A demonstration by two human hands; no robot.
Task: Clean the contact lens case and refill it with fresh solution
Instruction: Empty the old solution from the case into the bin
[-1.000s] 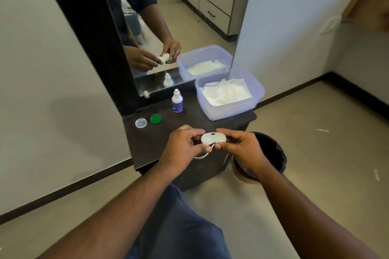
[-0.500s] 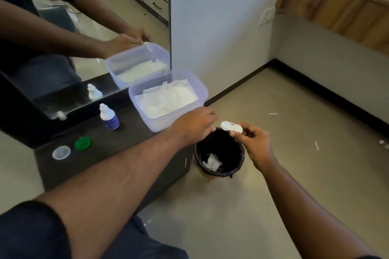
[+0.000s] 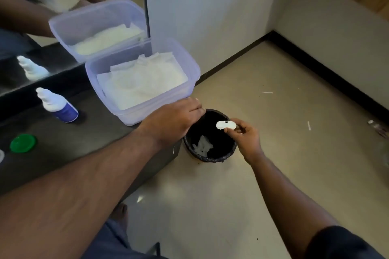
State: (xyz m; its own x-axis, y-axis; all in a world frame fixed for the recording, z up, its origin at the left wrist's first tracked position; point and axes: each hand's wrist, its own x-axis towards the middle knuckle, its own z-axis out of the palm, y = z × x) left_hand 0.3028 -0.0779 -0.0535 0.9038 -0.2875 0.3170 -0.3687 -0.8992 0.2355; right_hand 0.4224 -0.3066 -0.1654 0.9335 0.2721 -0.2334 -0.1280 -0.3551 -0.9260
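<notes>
A: Start big: the dark counter [image 3: 63,145] runs along your left, the mirror [image 3: 63,6] behind it, and a clear tub [image 3: 189,73] sits on the counter's far right end.

B: The tub holds a stack of white tissues [image 3: 143,82], filling most of its floor.

A: Down on the floor, just past the counter's corner, stands the black bin [image 3: 202,155]. It's lined with a black bag, and a crumpled white tissue lies at the bottom.

B: Your left hand [image 3: 174,122] hovers over the bin's near-left rim, by the tub's front corner. The fingers are curled downward; whether they hold anything I cannot tell.

A: On the counter, the solution bottle [image 3: 59,105] stands upright, white with a blue label. The writing is too blurred to read.

B: Your right hand [image 3: 244,134] pinches the case [image 3: 226,125] by its right end, thumb and fingertips closed on it.

A: The case is above the bin's opening, long axis roughly left to right, its free end pointing toward your left hand. A broad white face is turned up to you.

B: Smallest bits: a green cap [image 3: 22,142] lies flat on the counter's left, and a clear cap [image 3: 1,155] is cut by the frame edge just beside it.
</notes>
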